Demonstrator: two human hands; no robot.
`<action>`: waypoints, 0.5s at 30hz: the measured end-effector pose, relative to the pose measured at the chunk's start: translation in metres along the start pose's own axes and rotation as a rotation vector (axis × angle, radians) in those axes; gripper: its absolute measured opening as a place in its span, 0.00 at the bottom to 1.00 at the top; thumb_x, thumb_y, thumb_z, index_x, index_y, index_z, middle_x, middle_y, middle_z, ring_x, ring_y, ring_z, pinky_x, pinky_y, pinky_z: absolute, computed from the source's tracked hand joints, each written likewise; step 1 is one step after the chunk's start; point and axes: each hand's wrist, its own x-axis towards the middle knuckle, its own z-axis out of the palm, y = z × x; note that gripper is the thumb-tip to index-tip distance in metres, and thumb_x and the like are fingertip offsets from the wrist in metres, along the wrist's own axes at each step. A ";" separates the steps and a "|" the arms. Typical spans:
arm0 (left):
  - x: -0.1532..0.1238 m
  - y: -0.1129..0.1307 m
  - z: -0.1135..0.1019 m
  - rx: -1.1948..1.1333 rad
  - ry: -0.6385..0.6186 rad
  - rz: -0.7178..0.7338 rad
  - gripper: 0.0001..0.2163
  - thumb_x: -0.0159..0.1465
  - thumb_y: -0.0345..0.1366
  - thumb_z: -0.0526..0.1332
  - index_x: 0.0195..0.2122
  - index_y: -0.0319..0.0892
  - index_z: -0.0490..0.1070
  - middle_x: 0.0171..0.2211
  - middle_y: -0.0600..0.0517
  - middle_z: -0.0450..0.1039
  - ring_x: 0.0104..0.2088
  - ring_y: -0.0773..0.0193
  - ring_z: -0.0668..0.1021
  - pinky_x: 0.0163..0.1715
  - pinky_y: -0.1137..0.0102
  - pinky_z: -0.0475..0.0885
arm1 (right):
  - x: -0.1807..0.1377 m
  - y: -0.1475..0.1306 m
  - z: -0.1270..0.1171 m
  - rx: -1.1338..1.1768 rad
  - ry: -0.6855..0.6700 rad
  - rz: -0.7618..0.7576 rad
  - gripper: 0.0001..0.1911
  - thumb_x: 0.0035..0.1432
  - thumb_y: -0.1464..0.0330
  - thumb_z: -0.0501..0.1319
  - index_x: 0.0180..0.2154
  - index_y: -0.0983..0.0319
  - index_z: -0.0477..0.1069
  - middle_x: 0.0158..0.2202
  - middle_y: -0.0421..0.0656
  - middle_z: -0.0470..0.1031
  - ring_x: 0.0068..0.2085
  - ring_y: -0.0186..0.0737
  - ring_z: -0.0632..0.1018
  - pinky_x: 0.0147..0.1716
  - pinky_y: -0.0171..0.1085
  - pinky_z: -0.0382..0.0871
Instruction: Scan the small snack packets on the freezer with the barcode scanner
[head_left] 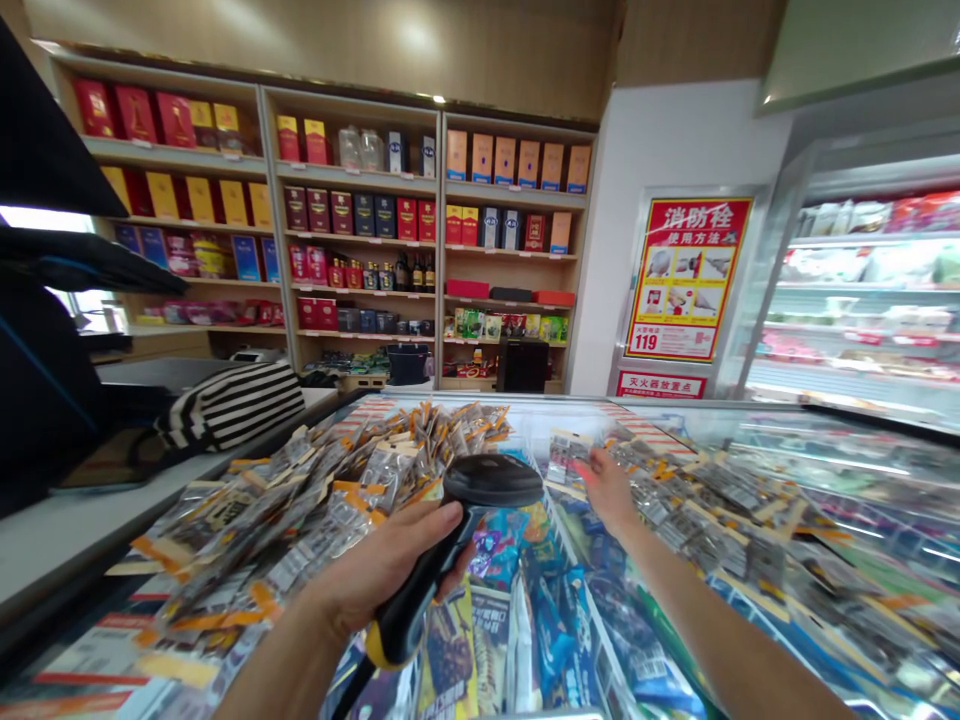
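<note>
My left hand [394, 555] is wrapped round the handle of a black barcode scanner [491, 480] with a yellow band near its cable end. The scanner's head points away from me, toward the right hand. My right hand [606, 490] pinches a small clear packet [568, 455] with a printed label, and a red glow falls on its fingers. A large heap of similar packets [300, 510] with orange and tan tops lies left of the scanner. More such packets [697, 500] spread out on the right, beside my right forearm.
Below my hands, a glass-topped freezer holds colourful wrapped goods [547, 620] between white dividers. A striped bag [232, 405] rests on the left counter. Shelves [360, 215] of boxes and bottles line the back wall. A red poster [686, 275] and a lit refrigerated case [870, 290] are at right.
</note>
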 end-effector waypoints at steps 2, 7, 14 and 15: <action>0.000 0.000 0.000 0.024 -0.002 0.005 0.15 0.51 0.46 0.53 0.24 0.36 0.66 0.17 0.54 0.64 0.17 0.72 0.64 0.18 0.76 0.57 | 0.000 0.000 0.000 -0.003 0.004 -0.001 0.11 0.44 0.64 0.52 0.31 0.62 0.64 0.31 0.43 0.73 0.33 0.40 0.73 0.35 0.37 0.64; 0.001 -0.003 -0.004 -0.059 0.064 0.033 0.15 0.53 0.45 0.52 0.30 0.36 0.65 0.20 0.52 0.65 0.18 0.72 0.65 0.18 0.75 0.58 | 0.001 -0.001 -0.001 0.004 -0.007 -0.007 0.12 0.44 0.65 0.52 0.32 0.63 0.65 0.32 0.44 0.73 0.34 0.40 0.73 0.35 0.38 0.64; 0.003 -0.004 -0.003 -0.049 0.087 0.006 0.14 0.52 0.46 0.53 0.24 0.37 0.64 0.18 0.53 0.65 0.17 0.72 0.65 0.17 0.75 0.58 | 0.003 -0.001 -0.005 0.028 0.002 0.033 0.14 0.42 0.64 0.53 0.32 0.64 0.65 0.32 0.45 0.74 0.33 0.41 0.73 0.34 0.38 0.64; 0.003 -0.004 -0.003 -0.041 0.087 0.006 0.15 0.52 0.46 0.53 0.24 0.37 0.64 0.18 0.53 0.64 0.17 0.72 0.64 0.17 0.75 0.58 | 0.003 -0.002 -0.005 0.031 0.002 0.033 0.14 0.42 0.64 0.53 0.32 0.64 0.66 0.31 0.45 0.74 0.33 0.41 0.73 0.34 0.38 0.64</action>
